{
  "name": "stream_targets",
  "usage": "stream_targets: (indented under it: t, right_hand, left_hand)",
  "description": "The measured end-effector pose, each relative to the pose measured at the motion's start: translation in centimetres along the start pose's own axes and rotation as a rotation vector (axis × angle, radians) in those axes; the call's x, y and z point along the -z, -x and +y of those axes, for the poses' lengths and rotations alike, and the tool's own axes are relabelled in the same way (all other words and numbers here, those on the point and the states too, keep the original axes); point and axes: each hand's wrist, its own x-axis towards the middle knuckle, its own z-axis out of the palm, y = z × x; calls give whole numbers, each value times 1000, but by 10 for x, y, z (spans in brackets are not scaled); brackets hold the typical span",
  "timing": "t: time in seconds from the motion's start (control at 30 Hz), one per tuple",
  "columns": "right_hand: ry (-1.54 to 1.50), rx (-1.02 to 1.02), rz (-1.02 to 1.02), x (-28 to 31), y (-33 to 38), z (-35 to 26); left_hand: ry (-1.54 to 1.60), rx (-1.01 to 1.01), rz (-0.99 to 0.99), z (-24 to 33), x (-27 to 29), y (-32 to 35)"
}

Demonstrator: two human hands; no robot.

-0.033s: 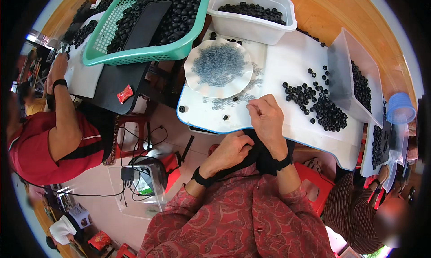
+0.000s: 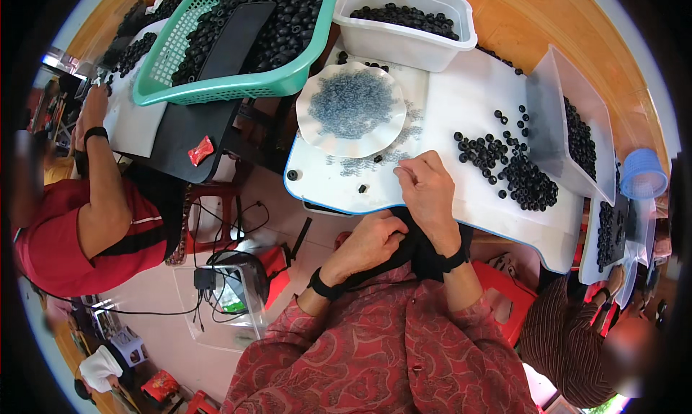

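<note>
Fingers curled, my left hand (image 2: pixel 366 242) is just off the table's near edge, above my lap; anything inside it is hidden. My right hand (image 2: pixel 428 190) reaches over the edge of the white tabletop (image 2: pixel 317 187), thumb and forefinger pinched together. Whatever they hold is too small to make out. Beyond it stands a white scalloped plate (image 2: pixel 308 129) heaped with small clear bluish rings (image 2: pixel 349 104), some of them scattered on the table beside it. Small black pieces (image 2: pixel 362 188) lie between the plate and my hands, and a black round part (image 2: pixel 292 175) sits at the left corner.
Black round parts (image 2: pixel 530 183) are spread on the right, by a tilted clear bin (image 2: pixel 544 118). A white tub (image 2: pixel 404 46) and a green basket (image 2: pixel 216 93) hold more. A co-worker's arm (image 2: pixel 104 212) works at the left table; another person (image 2: pixel 569 335) sits at right.
</note>
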Motion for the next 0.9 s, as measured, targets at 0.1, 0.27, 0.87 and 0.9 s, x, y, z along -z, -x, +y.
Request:
stream_targets:
  t: [0.1, 0.27, 0.87, 0.9]
  right_hand:
    - [122, -1, -10, -2, -2, 0]
    - [160, 30, -24, -5, -3, 3]
    - [55, -59, -22, -6, -3, 4]
    - [54, -59, -22, -5, -4, 3]
  left_hand:
    - [-7, -4, -5, 2, 1, -1]
    - [-9, 7, -18, 2, 0, -1]
    - [-1, 16, -21, 4, 1, -1]
    - [4, 12, -20, 3, 1, -1]
